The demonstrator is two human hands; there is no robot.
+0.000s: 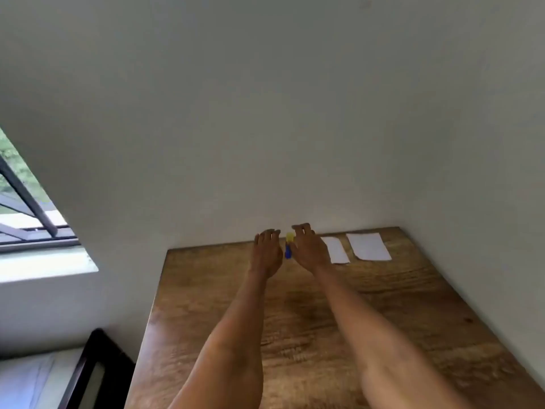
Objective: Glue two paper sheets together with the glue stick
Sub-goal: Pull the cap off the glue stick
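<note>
i see both arms stretched out over the wooden table [295, 320] toward its far edge, where it meets the pale wall [265, 113]. the glue stick [288, 246] sits between the two hands near the middle of that far edge; its yellow part is uppermost and its blue part below. it looks roughly upright, though the blur keeps me from telling whether its base touches the table.

my left hand [266, 251] is just beside the stick on its left, back of the hand toward the camera, fingers loosely curled and a little apart. i cannot tell whether it is touching the blue part or only close to it. my right hand [309, 249] is just on the stick's right, its fingers [300, 228] bent over near the yellow top. the thumb side is hidden from me, so i cannot tell whether this hand is pinching the stick or only hovering at it.

two white paper sheets lie flat toward the far right corner of the table. the nearer sheet [336, 250] is partly covered by my right hand and wrist. the second sheet [368, 246] lies just beside it to the right, with a narrow strip of bare wood between them, close to the right edge by the side wall.

off the table's left edge i see a window [26, 208] with a dark frame, and a dark-framed piece of furniture [88, 373] at the lower left.
</note>
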